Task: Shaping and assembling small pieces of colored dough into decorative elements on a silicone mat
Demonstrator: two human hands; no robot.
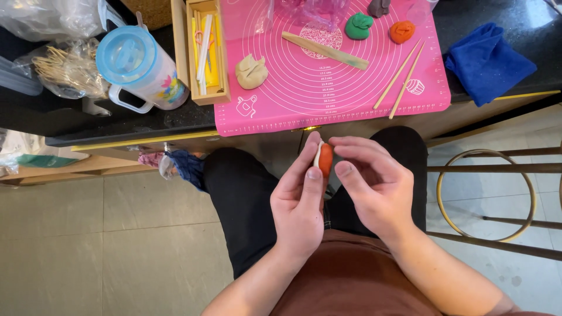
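The person sits back from the dark table (117, 126), and both hands work over the lap, clear of its front edge, with open tiled floor to the left and a round metal stool frame (486, 196) close on the right. The left hand (298, 202) is curled, its thumb and forefinger pinching a small orange-and-white lump of dough (324, 158); the right hand (369, 181) is half closed, its fingertips touching the same lump from the other side. The lump sits just below the table edge, in front of the pink round-marked silicone mat (328, 88), whose near edge overhangs the table slightly. On the mat lie a beige dough ball (251, 71), a flat wooden shaping stick (325, 50), a green dough ball (358, 26), an orange dough ball (402, 31) and a pair of pale wooden chopsticks (400, 81). Left of the mat stand a narrow wooden tool box (206, 52) and a plastic jug with a blue lid (137, 67); a folded blue cloth (489, 61) lies to the right. Crumpled clear plastic and a grey lump at the top of the mat are cut off by the frame, and the bags at far left are hard to make out.
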